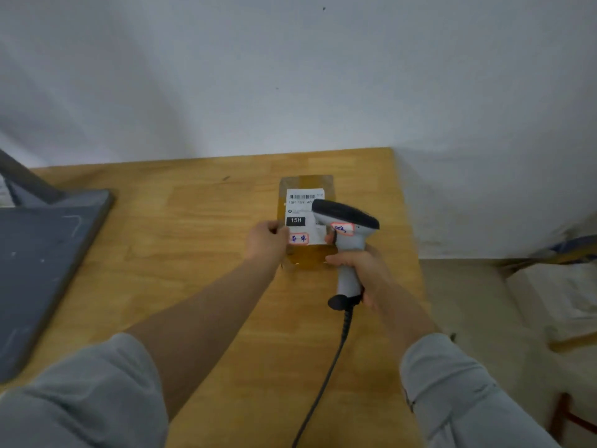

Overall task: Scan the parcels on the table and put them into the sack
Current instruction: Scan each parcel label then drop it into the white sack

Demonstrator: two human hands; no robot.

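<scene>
One parcel is all I can see on the wooden table. It is small and brown, and it sits in the middle of the frame, near the far edge of the table. A white label with a bar code faces up.

The person's left hand holds the parcel by its left side, with the fingers curled on the edge. The right hand is wrapped round the handle of a grey scanner. The scanner's dark head hangs just over the right part of the label. Its black cord runs down to the bottom of the frame.

I think this is the scanning step. The parcel has not gone into a sack yet.

Next, the scanner has to point right at the bar code at the top of the label. After that, the parcel has to be lifted and carried to the sack. A pale, blurry heap lies low at the right of the frame, off the table. It may be the sack, but I cannot tell.

A big grey board fills the left side of the frame.
</scene>
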